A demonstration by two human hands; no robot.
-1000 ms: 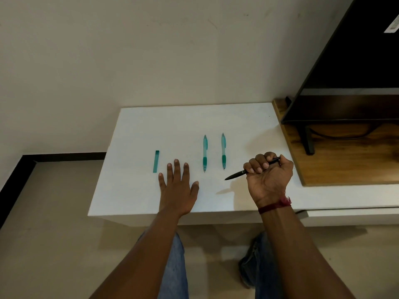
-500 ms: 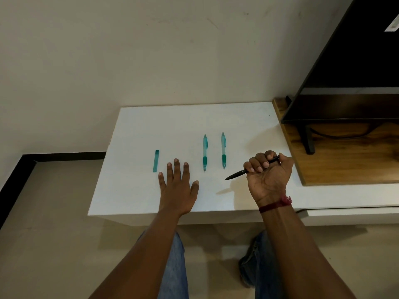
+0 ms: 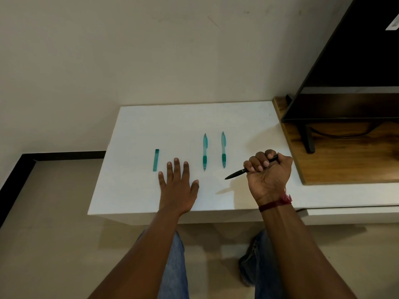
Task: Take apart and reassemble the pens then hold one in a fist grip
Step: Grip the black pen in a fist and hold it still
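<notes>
Pens lie and are held on a low white rectangular table top [image 3: 133, 190] set against a pale wall: a slim black pen [image 3: 236, 173] is clamped in the right hand [image 3: 268, 176], whose fingers are curled tight around the barrel in a fist, the thumb side toward the far end of the barrel. Its pointed tip sticks out to the left of the fist and slants down toward the table, and I cannot tell whether it touches the surface; its shadow falls just below it. Two translucent teal pens with darker green grips, the left teal pen [image 3: 204, 151] and the right teal pen [image 3: 223, 149], lie side by side and parallel, apart from each other, tips toward the person. The left hand [image 3: 177, 187] rests flat on the table, palm down, fingers spread and holding nothing, between a small flat teal rectangular bar [image 3: 155, 160] on its left and the teal pens on its right. A dark red thread band [image 3: 275, 203] circles the right wrist. To the right stands a wooden shelf surface [image 3: 345, 160] bearing a black television screen [image 3: 356, 61].
</notes>
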